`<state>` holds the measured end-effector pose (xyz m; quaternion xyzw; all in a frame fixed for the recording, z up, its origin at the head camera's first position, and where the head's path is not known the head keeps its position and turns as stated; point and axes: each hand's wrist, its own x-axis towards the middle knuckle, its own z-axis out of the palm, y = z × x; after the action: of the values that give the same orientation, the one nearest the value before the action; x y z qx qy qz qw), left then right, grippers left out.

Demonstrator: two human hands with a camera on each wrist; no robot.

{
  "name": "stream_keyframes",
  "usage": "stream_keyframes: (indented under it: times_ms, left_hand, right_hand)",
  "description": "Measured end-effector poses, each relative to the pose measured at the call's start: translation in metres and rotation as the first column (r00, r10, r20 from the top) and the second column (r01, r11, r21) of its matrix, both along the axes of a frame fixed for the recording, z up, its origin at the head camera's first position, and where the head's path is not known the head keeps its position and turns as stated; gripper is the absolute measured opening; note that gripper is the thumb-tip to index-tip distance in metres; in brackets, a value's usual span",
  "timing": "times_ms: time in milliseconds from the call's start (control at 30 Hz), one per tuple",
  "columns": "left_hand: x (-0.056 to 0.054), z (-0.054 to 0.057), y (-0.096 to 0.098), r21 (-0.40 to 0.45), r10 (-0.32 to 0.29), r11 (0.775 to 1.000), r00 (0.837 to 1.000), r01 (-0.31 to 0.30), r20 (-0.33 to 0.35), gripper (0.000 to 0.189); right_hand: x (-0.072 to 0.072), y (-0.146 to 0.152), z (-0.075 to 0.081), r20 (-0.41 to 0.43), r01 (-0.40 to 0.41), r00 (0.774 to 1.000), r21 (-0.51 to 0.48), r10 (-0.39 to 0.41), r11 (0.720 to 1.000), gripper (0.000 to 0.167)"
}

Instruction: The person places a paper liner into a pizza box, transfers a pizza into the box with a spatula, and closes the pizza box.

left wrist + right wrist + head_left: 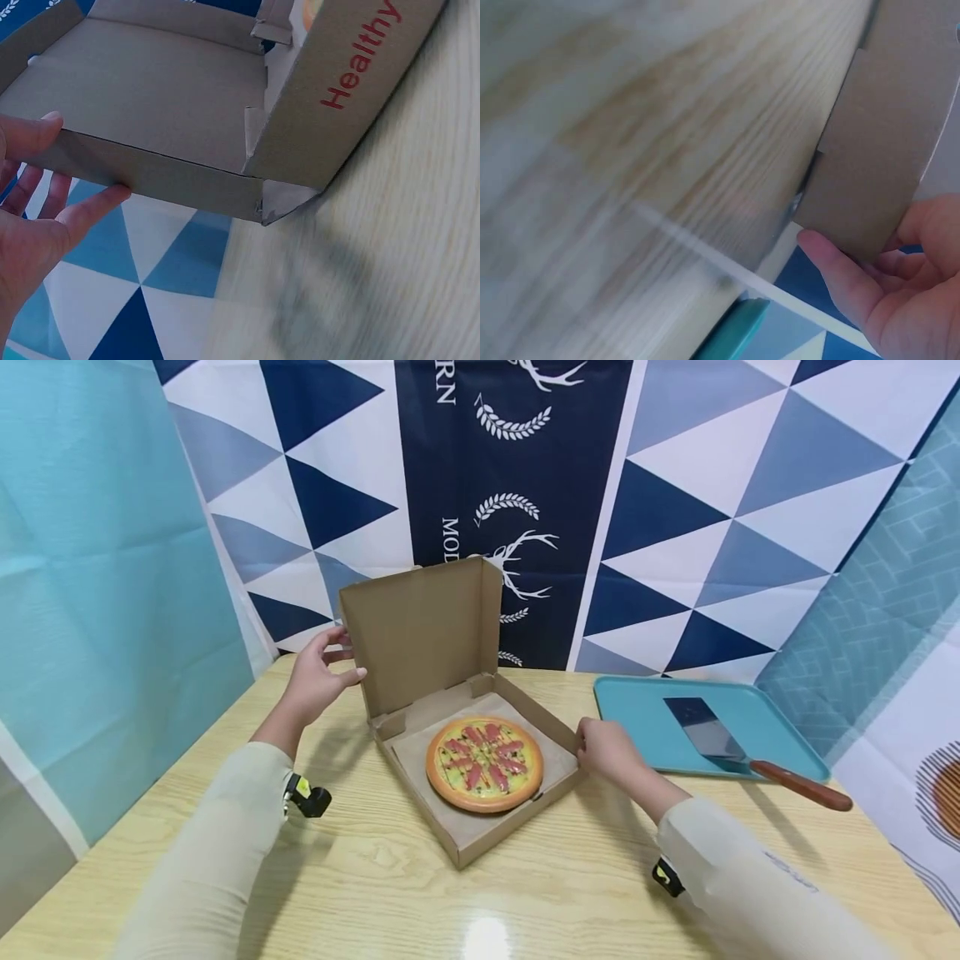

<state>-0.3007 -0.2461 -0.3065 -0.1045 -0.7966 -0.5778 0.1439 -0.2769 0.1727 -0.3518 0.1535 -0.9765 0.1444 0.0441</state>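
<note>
A cardboard pizza box (pixel 480 845) stands on the table with its lid (pixel 423 639) raised at the back. Inside, on a paper liner, lies a whole pizza (pixel 484 764) with reddish topping pieces. At the lid's left side, my left hand (pixel 318 677) holds the side flap (pixel 172 172), digits on both its faces. My right hand (pixel 609 750) pinches the box's right corner; in the right wrist view the thumb (pixel 832 270) presses the cardboard wall (pixel 885 135) while the other fingers curl behind it.
To the right is a teal tray (pixel 633 710), and a spatula (pixel 708 731) lies over it, its wooden handle (pixel 802 783) jutting past the front rim. Behind the wooden table (pixel 360 877) hangs a patterned cloth (pixel 675 527). Red lettering (pixel 360 60) marks the box's outer wall.
</note>
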Motion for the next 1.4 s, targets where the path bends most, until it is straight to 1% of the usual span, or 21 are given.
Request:
stream_keyframes:
  times_ms: [133, 233, 433, 633, 700, 800, 867, 1133, 1167, 1333, 1367, 1400]
  left_hand:
    - [-0.007, 0.002, 0.005, 0.033, -0.033, 0.999, 0.999, 0.033, 0.015, 0.072]
    - [-0.011, 0.003, 0.009, 0.047, -0.043, 0.998, 0.999, 0.042, 0.024, 0.070]
    - [-0.018, 0.006, 0.018, 0.017, -0.052, 0.999, 0.997, 0.051, 0.054, 0.069]
    - [-0.027, 0.010, 0.026, -0.020, -0.074, 0.997, 0.994, 0.076, 0.083, 0.069]
    - [-0.029, 0.012, 0.029, -0.024, -0.083, 0.996, 0.993, 0.086, 0.088, 0.069]
    - [-0.034, 0.015, 0.033, -0.006, -0.100, 0.995, 0.990, 0.102, 0.102, 0.068]
    - [-0.037, 0.016, 0.036, 0.009, -0.111, 0.994, 0.987, 0.111, 0.115, 0.069]
    - [-0.049, 0.017, 0.053, 0.039, -0.132, 0.991, 0.982, 0.128, 0.137, 0.069]
    - [-0.047, 0.021, 0.056, 0.036, -0.134, 0.991, 0.981, 0.130, 0.144, 0.068]
    - [-0.051, 0.026, 0.067, 0.014, -0.141, 0.990, 0.979, 0.140, 0.146, 0.066]
    - [-0.052, 0.026, 0.068, 0.011, -0.145, 0.989, 0.979, 0.145, 0.145, 0.065]
    - [-0.055, 0.024, 0.069, 0.008, -0.147, 0.989, 0.979, 0.147, 0.139, 0.064]
  right_hand:
    - [0.008, 0.004, 0.001, 0.016, -0.006, 1.000, 0.006, 0.006, 1.000, 0.008]
    - [0.013, 0.008, 0.001, 0.033, 0.002, 0.999, 0.012, -0.002, 1.000, 0.009]
    - [0.022, 0.012, 0.002, 0.036, 0.003, 0.999, 0.033, -0.004, 0.999, 0.010]
    - [0.032, 0.016, 0.001, 0.021, 0.011, 1.000, 0.036, -0.011, 0.999, 0.013]
    - [0.035, 0.017, 0.001, 0.017, 0.017, 1.000, 0.021, -0.018, 1.000, 0.019]
    - [0.039, 0.018, 0.000, 0.012, 0.022, 1.000, -0.005, -0.022, 1.000, 0.031]
    - [0.042, 0.018, -0.001, 0.009, 0.018, 1.000, -0.017, -0.018, 1.000, 0.036]
    - [0.054, 0.021, -0.001, 0.024, 0.013, 1.000, -0.016, -0.013, 1.000, 0.032]
    - [0.055, 0.022, -0.001, 0.028, 0.012, 1.000, -0.017, -0.012, 1.000, 0.031]
    - [0.061, 0.025, 0.000, 0.055, 0.011, 0.998, -0.035, -0.009, 0.999, 0.030]
    - [0.061, 0.026, 0.000, 0.061, 0.013, 0.998, -0.039, -0.010, 0.999, 0.031]
    - [0.062, 0.027, 0.000, 0.066, 0.013, 0.998, -0.044, -0.010, 0.999, 0.033]
